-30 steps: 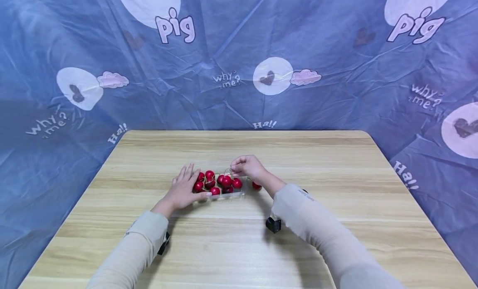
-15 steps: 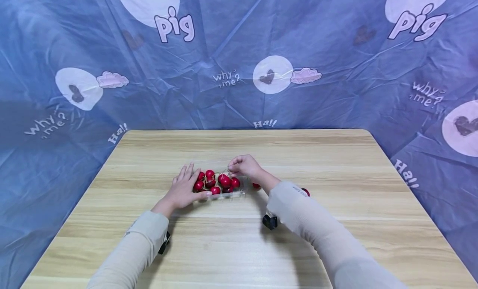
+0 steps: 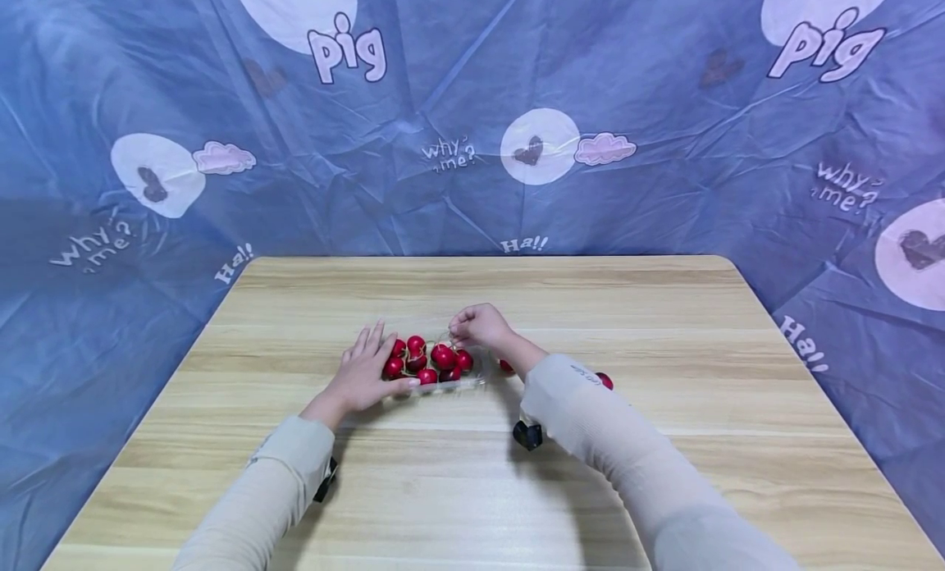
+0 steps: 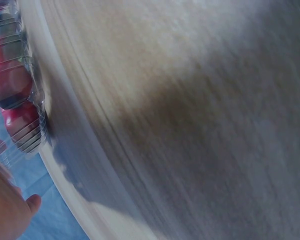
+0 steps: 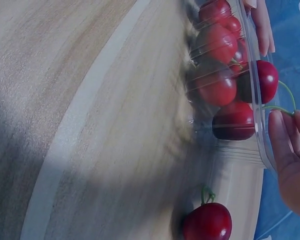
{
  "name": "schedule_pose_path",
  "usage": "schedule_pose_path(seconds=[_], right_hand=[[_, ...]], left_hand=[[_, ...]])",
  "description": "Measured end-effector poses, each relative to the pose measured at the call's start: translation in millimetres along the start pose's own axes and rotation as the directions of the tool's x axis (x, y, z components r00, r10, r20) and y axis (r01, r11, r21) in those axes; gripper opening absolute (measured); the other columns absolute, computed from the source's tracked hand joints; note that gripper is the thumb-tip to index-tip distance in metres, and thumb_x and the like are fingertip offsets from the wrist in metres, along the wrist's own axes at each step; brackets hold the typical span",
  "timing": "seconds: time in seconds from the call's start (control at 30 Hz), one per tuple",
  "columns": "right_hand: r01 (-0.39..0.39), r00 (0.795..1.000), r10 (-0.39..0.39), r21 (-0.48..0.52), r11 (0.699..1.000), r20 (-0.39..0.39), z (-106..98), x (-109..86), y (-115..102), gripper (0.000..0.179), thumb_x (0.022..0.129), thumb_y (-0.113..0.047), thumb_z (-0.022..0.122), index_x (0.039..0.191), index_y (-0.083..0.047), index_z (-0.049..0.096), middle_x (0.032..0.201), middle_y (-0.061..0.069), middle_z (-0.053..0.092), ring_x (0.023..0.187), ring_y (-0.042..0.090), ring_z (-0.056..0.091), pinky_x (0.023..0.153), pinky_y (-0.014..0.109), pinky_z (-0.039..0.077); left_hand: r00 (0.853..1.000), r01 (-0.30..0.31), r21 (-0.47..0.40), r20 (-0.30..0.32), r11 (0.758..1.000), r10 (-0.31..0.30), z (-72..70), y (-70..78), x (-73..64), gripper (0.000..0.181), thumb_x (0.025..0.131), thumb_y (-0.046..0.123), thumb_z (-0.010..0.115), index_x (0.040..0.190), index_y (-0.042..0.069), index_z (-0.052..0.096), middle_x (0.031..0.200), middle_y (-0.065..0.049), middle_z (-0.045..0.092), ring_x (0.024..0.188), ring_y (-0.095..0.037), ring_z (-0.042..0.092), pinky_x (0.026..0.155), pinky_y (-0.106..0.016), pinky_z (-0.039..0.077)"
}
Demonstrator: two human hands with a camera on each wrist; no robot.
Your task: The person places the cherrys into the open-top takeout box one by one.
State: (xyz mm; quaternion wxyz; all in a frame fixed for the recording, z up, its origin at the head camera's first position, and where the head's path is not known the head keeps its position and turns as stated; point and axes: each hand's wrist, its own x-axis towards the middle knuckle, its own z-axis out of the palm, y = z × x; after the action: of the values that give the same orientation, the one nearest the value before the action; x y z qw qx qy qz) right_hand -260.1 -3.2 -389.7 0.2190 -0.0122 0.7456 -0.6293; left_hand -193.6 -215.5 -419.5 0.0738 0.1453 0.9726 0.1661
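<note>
Right fingers [image 5: 280, 137] pinch green stem [image 5: 289, 92]; cherry [image 5: 267, 81] beside them could drop if stem snaps. Left fingers [image 3: 385, 351] spread wide along clear box [image 5: 260, 132]; lifting them could let box slide.

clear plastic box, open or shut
Open: in the right wrist view a cherry sticks out past the top of the clear plastic box, its stem pinched by the right hand.

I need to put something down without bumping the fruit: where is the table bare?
Bare table lies left of the left hand, between the sleeves, beyond the clear box, and right of the rightmost loose cherry. It is crowded around the box: cherries inside, right hand at one end, another loose cherry beside it.
</note>
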Motion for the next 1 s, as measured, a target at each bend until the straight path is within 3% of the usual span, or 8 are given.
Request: schedule_pose_path(seconds=[0.3,0.53,1.0], right_hand=[[0.007,1.000,-0.008,-0.046,0.999,-0.014,-3.2,-5.4,-6.4,0.013,0.081,0.008,0.051,0.092,0.015,0.055,0.090,0.029,0.058,0.073,0.032,0.060,0.070,0.036,0.049],[0.019,0.999,-0.020,-0.037,0.999,-0.033,-8.8,-1.8,-5.2,0.013,0.080,0.008,0.051,0.091,0.015,0.055,0.085,0.025,0.059,0.064,0.022,0.059,0.073,0.039,0.047],[0.030,0.999,-0.032,-0.041,0.999,-0.036,-24.9,-6.7,-9.3,0.018,0.083,0.008,0.048,0.097,0.018,0.052,0.096,0.032,0.054,0.089,0.040,0.055,0.075,0.037,0.047]], left_hand=[[1.000,-0.004,-0.003,-0.015,1.000,0.004,0.1,0.8,-0.7,0.094,0.072,0.069,0.041,0.137,0.004,0.020,0.143,-0.016,-0.001,0.127,-0.035,-0.004,0.094,-0.059,0.010],[1.000,-0.002,-0.007,-0.011,1.000,0.002,-0.6,1.2,-0.8,0.094,0.072,0.069,0.042,0.137,0.005,0.020,0.143,-0.016,-0.001,0.127,-0.035,-0.004,0.095,-0.059,0.009],[1.000,-0.007,-0.016,-0.009,1.000,0.007,0.5,-0.9,-0.1,0.096,0.071,0.071,0.039,0.137,0.005,0.019,0.143,-0.015,-0.003,0.127,-0.035,-0.006,0.095,-0.059,0.008]])
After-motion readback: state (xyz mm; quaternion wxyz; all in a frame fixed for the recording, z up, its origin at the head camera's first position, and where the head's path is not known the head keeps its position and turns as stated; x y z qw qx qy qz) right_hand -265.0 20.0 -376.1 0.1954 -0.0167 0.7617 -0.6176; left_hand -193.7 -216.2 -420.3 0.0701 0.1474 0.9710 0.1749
